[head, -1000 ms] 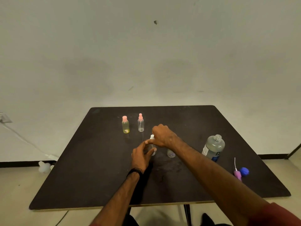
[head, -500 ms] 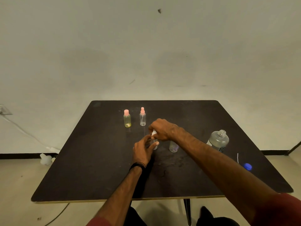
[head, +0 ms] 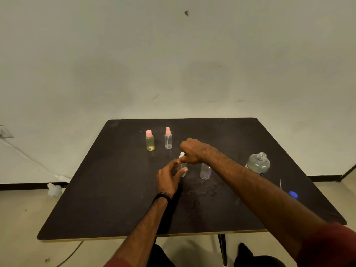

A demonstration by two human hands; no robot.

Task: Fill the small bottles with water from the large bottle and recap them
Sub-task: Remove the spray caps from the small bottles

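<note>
A small clear bottle (head: 183, 168) stands mid-table. My left hand (head: 169, 177) grips its body. My right hand (head: 193, 151) pinches its white cap (head: 182, 154) from above. An uncapped small clear bottle (head: 205, 171) stands just right of it, partly behind my right wrist. The large clear bottle (head: 258, 163) stands open at the right. Its blue cap (head: 293, 194) lies near the right edge, next to a thin white tube (head: 280, 183). Farther back stand a yellowish bottle with a pink cap (head: 149, 140) and a clear spray bottle with a pink top (head: 168, 138).
All of this sits on a dark square table (head: 115, 189) against a pale wall. A white plastic object (head: 54, 189) and a cable (head: 28, 157) lie on the floor to the left. My knees show below the front edge.
The view has shifted slightly. Both hands stay on the small bottle, the right hand's fingers turning a little on the white cap. The pink spray head near the blue cap has dropped out of sight.
</note>
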